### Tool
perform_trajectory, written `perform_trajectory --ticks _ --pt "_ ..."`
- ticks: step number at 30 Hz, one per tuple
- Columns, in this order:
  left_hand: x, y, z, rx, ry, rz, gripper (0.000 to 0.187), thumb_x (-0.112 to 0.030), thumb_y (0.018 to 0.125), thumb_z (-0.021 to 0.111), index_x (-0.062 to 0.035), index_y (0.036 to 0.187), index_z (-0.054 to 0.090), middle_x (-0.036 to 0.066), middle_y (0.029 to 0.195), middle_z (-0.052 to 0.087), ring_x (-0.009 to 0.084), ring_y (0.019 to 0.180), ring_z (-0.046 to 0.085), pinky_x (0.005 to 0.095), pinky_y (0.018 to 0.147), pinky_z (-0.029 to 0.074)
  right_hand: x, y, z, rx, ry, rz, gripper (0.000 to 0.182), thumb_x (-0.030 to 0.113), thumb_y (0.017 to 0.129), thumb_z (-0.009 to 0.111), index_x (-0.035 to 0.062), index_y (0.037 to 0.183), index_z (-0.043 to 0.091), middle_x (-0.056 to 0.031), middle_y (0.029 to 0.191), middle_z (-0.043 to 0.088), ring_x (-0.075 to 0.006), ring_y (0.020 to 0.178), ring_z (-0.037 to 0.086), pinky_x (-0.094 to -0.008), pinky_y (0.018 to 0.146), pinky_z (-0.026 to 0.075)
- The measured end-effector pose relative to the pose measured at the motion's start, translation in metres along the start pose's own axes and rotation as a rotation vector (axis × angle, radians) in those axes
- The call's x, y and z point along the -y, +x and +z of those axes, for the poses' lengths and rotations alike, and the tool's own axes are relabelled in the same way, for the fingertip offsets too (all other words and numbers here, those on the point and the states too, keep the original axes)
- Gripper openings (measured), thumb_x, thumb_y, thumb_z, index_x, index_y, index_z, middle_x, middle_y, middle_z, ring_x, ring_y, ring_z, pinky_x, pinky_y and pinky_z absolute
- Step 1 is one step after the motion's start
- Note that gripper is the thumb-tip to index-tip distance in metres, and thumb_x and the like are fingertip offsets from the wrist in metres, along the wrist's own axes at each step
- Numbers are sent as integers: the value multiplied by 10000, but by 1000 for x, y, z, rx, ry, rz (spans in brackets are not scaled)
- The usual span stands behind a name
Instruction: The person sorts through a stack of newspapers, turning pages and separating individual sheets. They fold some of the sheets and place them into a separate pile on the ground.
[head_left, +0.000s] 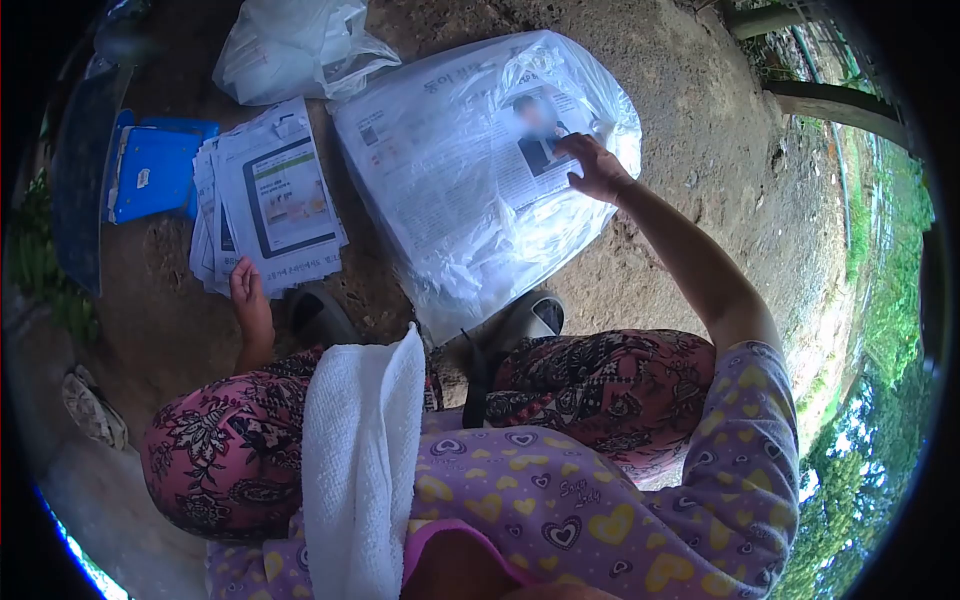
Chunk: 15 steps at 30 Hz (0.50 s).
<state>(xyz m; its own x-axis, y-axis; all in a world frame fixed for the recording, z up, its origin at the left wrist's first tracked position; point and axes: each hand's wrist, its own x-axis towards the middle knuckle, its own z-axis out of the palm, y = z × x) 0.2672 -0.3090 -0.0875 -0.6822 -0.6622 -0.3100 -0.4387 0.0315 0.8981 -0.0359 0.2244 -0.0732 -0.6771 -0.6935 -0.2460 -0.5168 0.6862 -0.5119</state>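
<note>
A large bundle of newspapers (440,150) in clear plastic lies on the ground in front of me. My right hand (600,172) rests at its right side, thumb and fingers apart, over a printed photo on the top page. To the left is a loose pile of printed sheets (290,190), the top one showing a tablet-like picture. My left hand (248,288) is at the pile's near edge, its fingers closed on the sheets there. How many sheets it grips is hidden.
A blue plastic folder or tray (155,172) lies left of the sheets. A crumpled clear plastic bag (300,50) is at the back. My shoes (535,318) stand close to the bundle. A white towel (360,460) hangs in front of me. Wooden rails (840,105) stand at the right.
</note>
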Motion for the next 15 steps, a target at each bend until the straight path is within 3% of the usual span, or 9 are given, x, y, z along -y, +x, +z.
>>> perform_trajectory --ticks 3,4,7,10,13,15 --pt "2 1 0 -8 -32 7 282 -108 957 483 2 1216 465 94 1239 498 162 1172 458 278 1008 339 -26 -1 0 -52 -42 353 347 2 709 532 67 1042 607 -123 1194 533 -301 1178 470 -364 1011 387" --pt "3 1 -1 -1 -27 13 279 -106 957 482 2 1214 467 94 1240 498 162 1172 459 278 1008 339 -35 -3 0 -185 -4 393 371 -4 704 500 81 1039 632 -154 1184 564 -314 1147 508 -369 996 394" --pt "6 0 -4 12 -14 19 273 -102 957 482 2 1209 470 95 1239 500 162 1172 461 280 1009 340 -56 -12 -17 -96 -7 685 380 50 745 536 83 1113 628 -173 1054 650 -310 980 623 -358 887 480" --pt "7 0 -7 13 -14 11 272 -102 956 483 4 1206 473 95 1234 504 163 1172 463 280 1011 340 -126 -25 -7 73 166 693 337 71 756 605 36 1090 635 -148 908 691 -267 799 682 -344 690 542" --pt "9 -2 -9 7 -14 5 270 -107 956 488 7 1201 479 96 1225 509 165 1167 469 281 1009 346 -104 -27 -24 119 475 891 345 44 766 667 -32 1098 609 -149 861 680 -179 661 686 -263 486 506" --pt "4 -4 -7 10 5 -1 272 -111 956 492 10 1199 483 98 1217 513 167 1163 473 281 1006 351 -92 -27 -20 96 445 878 299 28 759 662 -39 1047 617 -140 846 675 -192 657 689 -256 439 477"
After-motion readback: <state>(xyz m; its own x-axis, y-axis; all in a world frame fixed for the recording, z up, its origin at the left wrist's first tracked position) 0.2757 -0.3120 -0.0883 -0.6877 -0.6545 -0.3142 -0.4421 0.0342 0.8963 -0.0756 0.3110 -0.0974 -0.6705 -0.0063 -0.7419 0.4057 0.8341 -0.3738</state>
